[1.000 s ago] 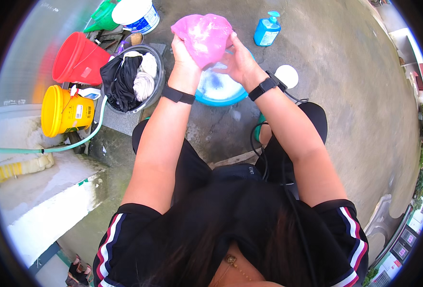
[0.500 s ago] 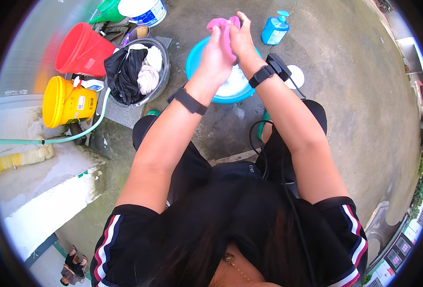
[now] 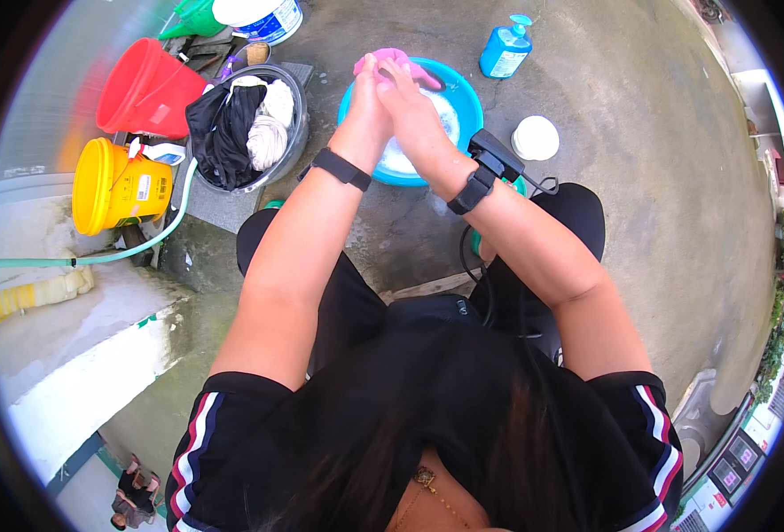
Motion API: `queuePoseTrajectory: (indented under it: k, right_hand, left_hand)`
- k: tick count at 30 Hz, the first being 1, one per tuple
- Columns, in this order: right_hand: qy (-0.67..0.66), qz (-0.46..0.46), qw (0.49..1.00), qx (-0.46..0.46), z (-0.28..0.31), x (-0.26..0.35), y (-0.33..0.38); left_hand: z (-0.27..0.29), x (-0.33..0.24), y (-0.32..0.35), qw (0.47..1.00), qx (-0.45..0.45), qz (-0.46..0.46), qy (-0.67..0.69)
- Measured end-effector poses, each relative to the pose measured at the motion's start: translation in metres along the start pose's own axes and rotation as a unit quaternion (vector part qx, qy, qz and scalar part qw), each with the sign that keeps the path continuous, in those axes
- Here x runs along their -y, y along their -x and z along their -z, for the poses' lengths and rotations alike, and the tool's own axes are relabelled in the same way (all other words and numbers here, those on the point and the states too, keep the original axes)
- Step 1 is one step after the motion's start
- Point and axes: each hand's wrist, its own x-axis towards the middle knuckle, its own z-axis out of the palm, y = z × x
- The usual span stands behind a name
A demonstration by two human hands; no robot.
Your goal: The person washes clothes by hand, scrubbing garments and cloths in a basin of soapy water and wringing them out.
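A pink cloth [image 3: 395, 58] is bunched between my two hands above a round blue basin [image 3: 473, 97] of white, sudsy water. My left hand [image 3: 365, 111] is closed on the cloth at its left side. Pressed against it from the right, my right hand [image 3: 417, 120] lies over part of the cloth, its fingers reaching across toward the left hand. Some of the cloth shows beyond the fingers, over the basin's far half; the rest is hidden by the hands. Each wrist wears a black band, and a black device sits by the right one.
Left of the basin stands a dark tub [image 3: 299, 133] of black and white laundry. Beyond it are a red bucket [image 3: 139, 89], a yellow bucket [image 3: 126, 186] and a green hose [image 3: 175, 217]. A blue pump bottle [image 3: 505, 51] and a white round container [image 3: 535, 138] stand to the right.
Both hands and the cloth have shifted left and slightly nearer. The right hand has turned across toward the left one, and less of the cloth shows between the palms.
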Motion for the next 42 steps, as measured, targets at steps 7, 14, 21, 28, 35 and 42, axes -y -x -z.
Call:
queuePoseTrajectory:
  k: [7,14,21,28,35,42]
  right_hand:
    - [-0.089,-0.073,0.992,-0.059,0.017,-0.049,-0.062]
    - [-0.113,0.014,0.992,-0.061,0.029,-0.042,-0.064]
    - [-0.116,0.037,0.992,-0.037,-0.025,-0.012,-0.028]
    - [-0.141,-0.082,0.986,-0.036,0.005,-0.024,-0.047]
    - [-0.045,-0.007,0.999,-0.025,0.026,-0.046,-0.063]
    - [-0.087,0.049,0.995,-0.007,-0.010,0.003,-0.025]
  left_hand:
    - [0.007,0.038,-0.047,0.988,0.106,-0.108,0.034]
    - [-0.002,0.037,-0.041,0.980,0.183,-0.072,0.038]
    - [0.058,0.002,-0.056,0.959,0.257,-0.059,0.107]
    - [0.017,0.019,-0.040,0.988,0.135,-0.075,-0.004]
    - [0.003,0.040,-0.044,0.979,0.176,-0.104,-0.005]
    - [0.050,0.002,-0.055,0.987,0.093,-0.010,0.134]
